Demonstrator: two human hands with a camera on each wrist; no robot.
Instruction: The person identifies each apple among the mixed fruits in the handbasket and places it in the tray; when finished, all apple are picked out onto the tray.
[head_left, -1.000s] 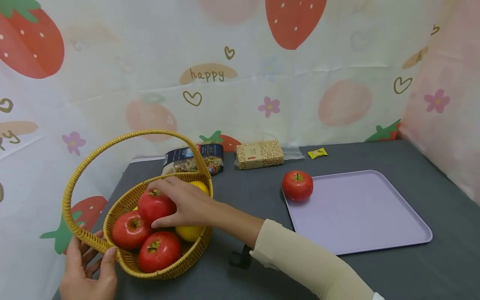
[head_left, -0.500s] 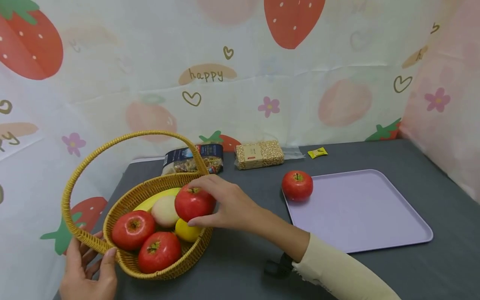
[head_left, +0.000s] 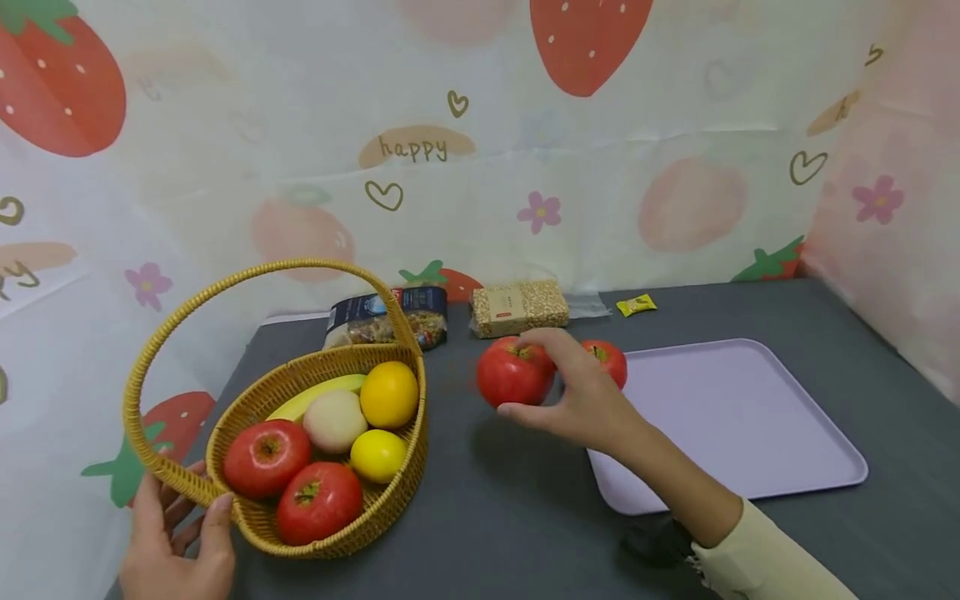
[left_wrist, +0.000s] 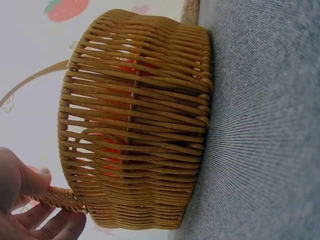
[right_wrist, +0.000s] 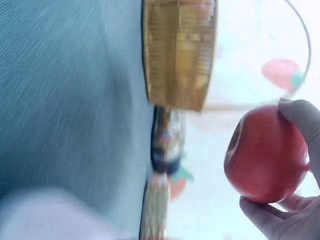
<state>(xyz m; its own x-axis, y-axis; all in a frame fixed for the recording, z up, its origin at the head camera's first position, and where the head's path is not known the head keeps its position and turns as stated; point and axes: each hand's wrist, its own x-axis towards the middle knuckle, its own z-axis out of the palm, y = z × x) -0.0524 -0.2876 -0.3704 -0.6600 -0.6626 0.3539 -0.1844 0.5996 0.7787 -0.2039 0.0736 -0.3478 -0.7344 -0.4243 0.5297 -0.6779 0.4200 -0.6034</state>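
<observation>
My right hand (head_left: pixel 581 392) grips a red apple (head_left: pixel 515 372) by its sides, held above the dark table between basket and tray. In the right wrist view the apple (right_wrist: pixel 267 155) sits between thumb and fingers. My left hand (head_left: pixel 180 533) holds the foot of the handle on a yellow wicker basket (head_left: pixel 408 492); in the left wrist view its thumb and fingers pinch the woven handle (left_wrist: pixel 57 197). Inside the basket lie two red apples (head_left: pixel 318 502), a banana (head_left: pixel 315 396), a pale round fruit (head_left: pixel 335 422), an orange (head_left: pixel 389 395) and a lemon (head_left: pixel 378 456).
Another red apple (head_left: pixel 609 360), partly hidden by my right hand, sits at the far left corner of a lilac tray (head_left: pixel 735 425). Along the back are a dark snack bag (head_left: pixel 386 317), a packed grain block (head_left: pixel 519 308) and a small yellow packet (head_left: pixel 636 305).
My right hand has lifted the apple out of the basket and carried it right, toward the tray. Fruit beneath it now shows. My left hand stays on the handle.
</observation>
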